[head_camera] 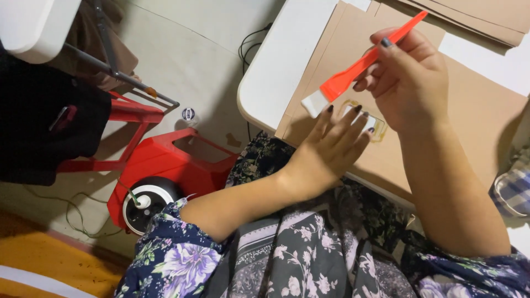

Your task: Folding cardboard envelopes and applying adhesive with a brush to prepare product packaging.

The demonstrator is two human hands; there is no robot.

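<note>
My right hand (411, 77) grips an orange flat brush (361, 66) with white bristles, held tilted above the table. My left hand (331, 146) lies flat on a brown cardboard sheet (475, 118), fingers spread beside a small pale piece with a glossy glue outline (374, 126). The brush tip hovers just above my left fingers. The cardboard lies on a white table (279, 60).
More brown sheets (480, 16) are stacked at the table's far side. A red plastic stool (165, 160) lies tipped on the floor at the left, with a white round container (144, 204) by it. Cables run along the floor. A checked cloth (513, 190) is at the right edge.
</note>
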